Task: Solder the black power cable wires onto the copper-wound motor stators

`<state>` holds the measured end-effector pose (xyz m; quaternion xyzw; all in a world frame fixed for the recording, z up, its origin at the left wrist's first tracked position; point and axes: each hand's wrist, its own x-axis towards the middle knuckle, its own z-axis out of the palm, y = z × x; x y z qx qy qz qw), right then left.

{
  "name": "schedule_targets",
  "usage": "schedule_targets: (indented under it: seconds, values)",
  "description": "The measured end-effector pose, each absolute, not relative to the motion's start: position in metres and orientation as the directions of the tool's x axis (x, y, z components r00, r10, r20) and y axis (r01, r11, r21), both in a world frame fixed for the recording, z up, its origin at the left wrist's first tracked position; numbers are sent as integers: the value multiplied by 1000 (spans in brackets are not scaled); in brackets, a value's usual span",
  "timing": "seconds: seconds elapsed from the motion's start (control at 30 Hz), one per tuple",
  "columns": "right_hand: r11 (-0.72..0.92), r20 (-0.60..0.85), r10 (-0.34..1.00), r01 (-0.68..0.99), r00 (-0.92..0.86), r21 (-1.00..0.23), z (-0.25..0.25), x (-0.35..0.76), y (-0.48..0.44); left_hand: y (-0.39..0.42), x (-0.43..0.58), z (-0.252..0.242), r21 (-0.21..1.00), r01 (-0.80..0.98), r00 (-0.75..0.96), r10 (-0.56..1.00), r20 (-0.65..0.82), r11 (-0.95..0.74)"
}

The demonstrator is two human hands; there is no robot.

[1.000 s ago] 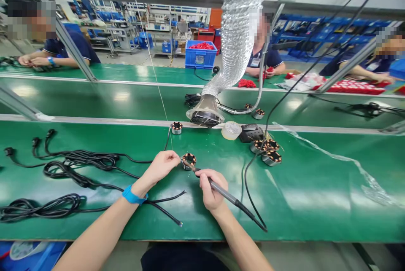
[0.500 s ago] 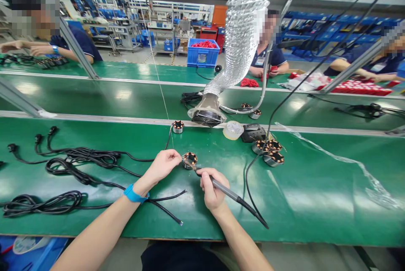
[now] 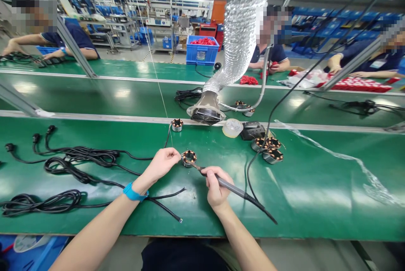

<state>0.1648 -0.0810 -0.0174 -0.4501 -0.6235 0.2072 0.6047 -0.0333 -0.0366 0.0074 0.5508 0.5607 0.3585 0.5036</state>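
Note:
A copper-wound motor stator [image 3: 189, 165] stands on the green bench in front of me. My left hand [image 3: 165, 162], a blue band at its wrist, is closed in a pinch at the stator's left edge. A thin solder wire [image 3: 161, 94] hangs from above and runs down to those fingers; its end is too fine to make out. In my right hand [image 3: 218, 184] is a soldering iron [image 3: 233, 187], gripped like a pen. Its tip points left and reaches the stator's near rim; contact is hard to tell. Another stator [image 3: 177, 125] with a black cable sits just behind.
Coiled black power cables [image 3: 91, 156] cover the left side. A fume extraction hose [image 3: 242, 30] hangs over the bench's back rail. Right of it are a tape roll [image 3: 232, 128], a black stand [image 3: 253, 130] and several stators [image 3: 273, 157]. Co-workers sit across the bench.
My right hand and the soldering iron have shifted slightly right, away from the stator. The left hand keeps its pinch beside it. A co-worker at far left has stretched out an arm.

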Motion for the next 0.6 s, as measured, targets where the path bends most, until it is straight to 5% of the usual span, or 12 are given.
schedule_targets:
  seconds: [0.17,0.6]
  values:
    - [565,596,801,269,49,-780,-8,172,-84,-36,-34,6,963,240,115,981,-157,126]
    - [404,406,911,355,-73,-843,-22,176,-82,-37,-33,10,963,243,109,983,-151,121]
